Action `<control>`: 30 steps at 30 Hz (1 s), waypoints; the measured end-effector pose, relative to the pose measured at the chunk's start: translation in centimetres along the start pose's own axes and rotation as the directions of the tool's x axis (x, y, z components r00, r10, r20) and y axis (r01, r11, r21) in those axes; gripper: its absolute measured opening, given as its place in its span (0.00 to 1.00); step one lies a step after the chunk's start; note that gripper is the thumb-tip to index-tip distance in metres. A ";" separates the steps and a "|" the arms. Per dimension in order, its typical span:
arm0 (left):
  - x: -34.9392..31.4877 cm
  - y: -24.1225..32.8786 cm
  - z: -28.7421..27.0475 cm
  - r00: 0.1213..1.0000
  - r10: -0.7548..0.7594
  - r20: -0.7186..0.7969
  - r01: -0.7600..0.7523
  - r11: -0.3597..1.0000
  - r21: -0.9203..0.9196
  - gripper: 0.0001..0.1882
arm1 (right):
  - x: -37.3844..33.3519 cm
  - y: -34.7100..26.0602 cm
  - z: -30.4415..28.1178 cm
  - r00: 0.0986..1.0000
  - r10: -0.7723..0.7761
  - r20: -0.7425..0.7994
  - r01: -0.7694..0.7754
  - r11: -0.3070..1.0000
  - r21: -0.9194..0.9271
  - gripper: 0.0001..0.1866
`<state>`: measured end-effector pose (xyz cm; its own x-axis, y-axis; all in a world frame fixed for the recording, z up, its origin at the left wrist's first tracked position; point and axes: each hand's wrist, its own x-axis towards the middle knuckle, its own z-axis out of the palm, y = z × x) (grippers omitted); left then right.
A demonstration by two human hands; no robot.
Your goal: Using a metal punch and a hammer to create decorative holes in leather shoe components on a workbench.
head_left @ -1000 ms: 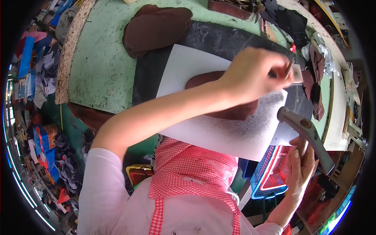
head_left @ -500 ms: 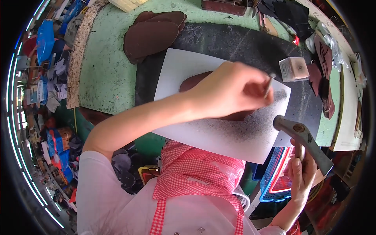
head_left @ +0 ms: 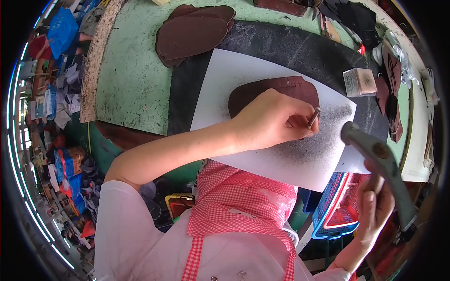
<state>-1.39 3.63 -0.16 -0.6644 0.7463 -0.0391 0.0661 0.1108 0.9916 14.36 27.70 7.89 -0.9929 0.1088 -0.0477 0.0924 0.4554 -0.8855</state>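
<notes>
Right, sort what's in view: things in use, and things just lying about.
In use:
left hand holding a metal punch
brown leather piece under it
white sheet beneath
right hand holding a hammer

Lying about:
leather stack
small block
dark scraps
blue crate
</notes>
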 end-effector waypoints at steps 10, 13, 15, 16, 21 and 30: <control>-0.8 0.5 0.1 0.987 0.160 0.002 -0.150 0.923 0.354 0.06 | 1.3 -2.1 1.9 0.992 0.085 0.092 -0.082 0.996 -0.044 0.20; -0.2 0.1 -0.3 0.999 0.029 0.024 -0.030 0.998 0.058 0.05 | 0.5 -1.9 1.5 0.987 0.126 -0.099 -0.114 0.986 0.118 0.27; 0.0 0.4 -0.8 0.992 -0.091 0.083 0.093 0.995 -0.025 0.05 | 1.0 -2.8 1.7 0.988 0.055 -0.145 -0.043 0.995 0.086 0.30; 0.2 0.6 -0.8 0.992 -0.081 0.094 0.084 0.996 -0.031 0.05 | 1.0 -3.0 1.4 0.986 -0.007 -0.165 0.010 1.000 0.017 0.31; 0.2 0.5 -1.0 0.988 -0.114 0.106 0.124 0.989 -0.086 0.06 | 1.0 -3.0 0.1 0.990 -0.031 -0.135 0.026 0.999 -0.039 0.31; 0.5 0.3 -1.4 0.983 -0.117 0.141 0.132 0.986 -0.101 0.06 | 0.2 -1.7 1.8 1.000 0.016 0.006 -0.016 0.999 0.042 0.25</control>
<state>-2.71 3.17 0.33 -0.5561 0.8132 -0.1715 -0.0972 0.1413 0.9852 13.84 25.34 8.51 -0.9918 0.1106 -0.0643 0.1050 0.4164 -0.9031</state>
